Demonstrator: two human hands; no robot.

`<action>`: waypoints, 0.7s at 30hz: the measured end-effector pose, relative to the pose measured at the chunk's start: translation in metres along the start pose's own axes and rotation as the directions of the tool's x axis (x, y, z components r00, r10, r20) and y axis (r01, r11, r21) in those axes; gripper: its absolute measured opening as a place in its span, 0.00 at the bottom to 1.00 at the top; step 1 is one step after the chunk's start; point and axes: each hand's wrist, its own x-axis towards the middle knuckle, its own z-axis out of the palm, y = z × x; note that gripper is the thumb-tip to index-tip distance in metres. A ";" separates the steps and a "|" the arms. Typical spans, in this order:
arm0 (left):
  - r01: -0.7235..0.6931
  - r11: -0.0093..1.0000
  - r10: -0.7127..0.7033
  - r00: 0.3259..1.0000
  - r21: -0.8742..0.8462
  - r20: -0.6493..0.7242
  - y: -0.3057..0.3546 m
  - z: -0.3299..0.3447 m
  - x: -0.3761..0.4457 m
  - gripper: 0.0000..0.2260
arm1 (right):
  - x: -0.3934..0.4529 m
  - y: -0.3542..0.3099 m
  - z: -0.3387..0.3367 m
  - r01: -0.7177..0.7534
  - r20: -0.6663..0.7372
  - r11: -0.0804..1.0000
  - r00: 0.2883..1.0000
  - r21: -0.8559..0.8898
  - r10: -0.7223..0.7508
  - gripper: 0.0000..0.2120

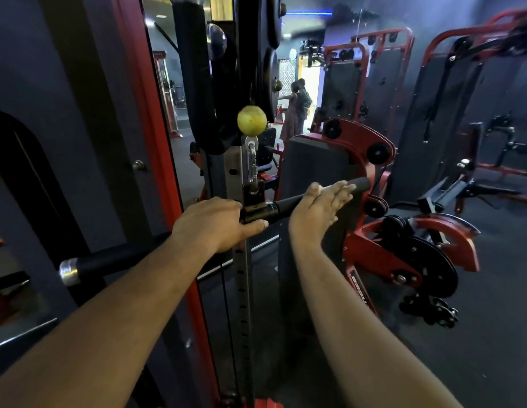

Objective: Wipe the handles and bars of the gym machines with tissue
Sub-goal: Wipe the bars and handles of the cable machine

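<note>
Left hand (216, 222) wrapped around black cable bar (288, 205) near centre swivel, thumb underneath. Right hand (321, 209) flat on right grip, fingers straight, pressed together. Bar hangs from carabiner (252, 166) below yellow stopper ball (252, 119). Tissue not visible.

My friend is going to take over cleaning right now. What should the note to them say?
Left hand: curled round the middle of the cable bar, beside its swivel clamp.
Right hand: open, fingers straight, laid flat on the bar's right grip.
The bar hangs from a carabiner under the yellow ball; its left grip, with a silver end cap, sticks out low on the left.
No tissue shows; it may sit under the right palm.
Done: cannot tell from this view.
Left: wipe both grips and the middle, then the red machines nearby.
</note>
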 end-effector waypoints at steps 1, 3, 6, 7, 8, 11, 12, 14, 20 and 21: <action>0.001 1.000 -0.001 1.000 -0.006 -0.003 0.000 0.001 -0.001 0.24 | 0.012 -0.004 -0.004 -0.067 -0.031 0.997 0.997 0.044 0.068 0.33; 0.002 1.000 -0.002 1.000 -0.010 -0.010 0.000 0.002 -0.002 0.26 | 0.048 -0.010 -0.017 -0.229 -0.086 0.960 0.966 0.161 0.245 0.34; 0.001 1.000 -0.001 1.000 -0.025 -0.007 0.000 0.001 -0.003 0.25 | 0.073 -0.016 -0.029 -0.361 -0.046 0.810 0.902 0.463 0.428 0.32; 0.003 1.000 -0.003 1.000 -0.031 -0.008 0.001 0.001 -0.002 0.25 | 0.065 -0.021 -0.027 -0.405 0.033 0.726 0.883 0.556 0.468 0.30; 0.007 0.999 -0.007 1.000 -0.035 -0.013 0.001 0.002 -0.002 0.25 | 0.053 -0.027 -0.023 -0.452 0.120 0.644 0.863 0.617 0.491 0.27; 0.012 1.000 -0.012 1.000 -0.015 -0.025 0.000 0.003 -0.001 0.26 | 0.031 -0.034 -0.019 -0.558 0.273 0.419 0.776 0.716 0.568 0.22; 0.014 1.000 -0.014 1.000 -0.004 -0.024 -0.001 0.003 -0.001 0.26 | 0.037 -0.034 -0.023 -0.566 0.310 0.338 0.756 0.752 0.577 0.21; 0.017 1.000 -0.017 1.000 0.012 -0.021 -0.004 0.002 -0.001 0.27 | 0.065 -0.030 -0.038 -0.551 0.375 0.185 0.741 0.814 0.556 0.22; 0.007 1.000 -0.007 1.000 0.006 -0.024 -0.002 0.006 0.000 0.28 | 0.074 -0.011 -0.044 -0.509 0.411 0.090 0.777 0.856 0.477 0.31; 0.004 1.000 -0.004 1.000 0.011 -0.027 -0.002 0.006 0.000 0.28 | 0.062 -0.012 -0.038 -0.531 0.439 0.078 0.767 0.844 0.468 0.30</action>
